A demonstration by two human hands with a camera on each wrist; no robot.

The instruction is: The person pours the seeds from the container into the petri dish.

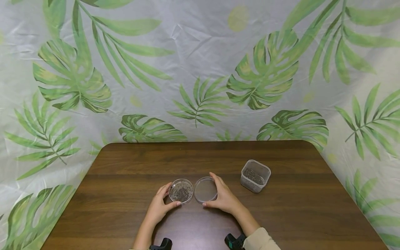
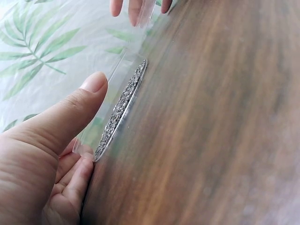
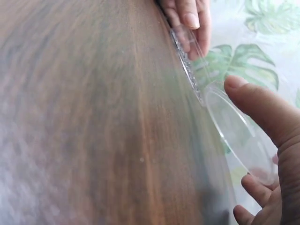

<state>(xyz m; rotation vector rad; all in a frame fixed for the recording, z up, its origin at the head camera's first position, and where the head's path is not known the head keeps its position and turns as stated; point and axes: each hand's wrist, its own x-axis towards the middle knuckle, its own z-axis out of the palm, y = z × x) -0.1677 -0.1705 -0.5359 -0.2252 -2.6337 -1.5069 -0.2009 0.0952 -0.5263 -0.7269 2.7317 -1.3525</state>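
Observation:
A clear petri dish [image 1: 181,179] with a layer of dark, grain-like bits [image 2: 120,105] lies flat on the wooden table. My left hand [image 1: 158,205] grips its side, thumb at the near rim and fingers round the far left. Just to the right, my right hand [image 1: 225,198] holds a clear round lid [image 1: 205,190] by its edge, thumb near and fingers far. In the right wrist view the lid [image 3: 234,133] leans at an angle close over the table, nothing inside it. Its left edge is right beside the dish.
A square translucent plastic tub [image 1: 250,185] with more dark bits stands on the table [image 1: 297,208], behind and right of my right hand. A leaf-patterned sheet [image 1: 200,69] hangs beyond the table's far edge.

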